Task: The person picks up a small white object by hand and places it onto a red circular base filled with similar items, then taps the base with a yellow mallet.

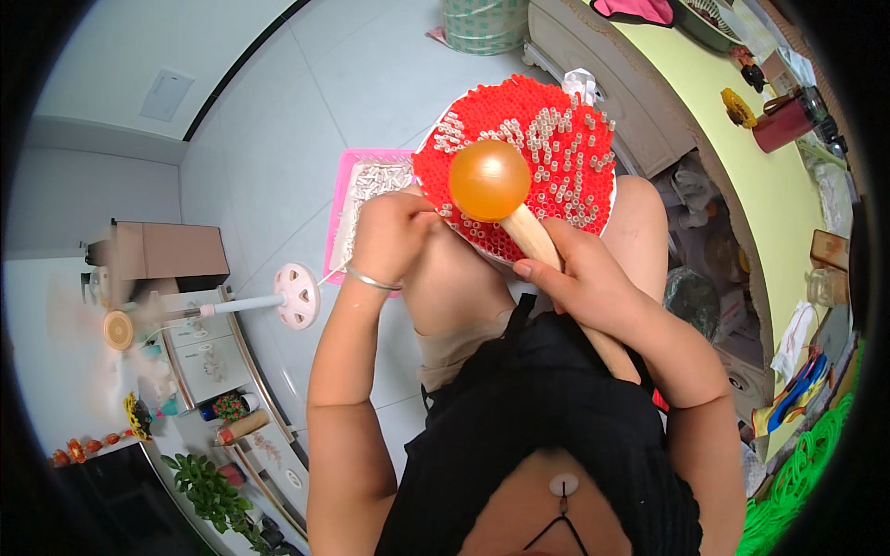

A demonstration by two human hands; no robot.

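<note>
Wooden mallet (491,181): orange ball head above the near-left part of the red tube bundle (510,100); contact, I can't tell.
Handle (533,236): slanting from upper left to lower right, toward the black top (519,408).
Right hand (582,278): nearer the mallet, wrapped round its handle below the head.
Bundle: ahead of both hands, pale tubes poking up.
Left hand (399,232): at the bundle's left edge, fingers curled, any grip hidden.
Pink basket (375,154): beyond that hand, holding pale pieces (385,176).

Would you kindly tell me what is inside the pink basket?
Small whitish pieces lie inside the pink basket; the left hand covers part of it, hiding what lies there.
</note>
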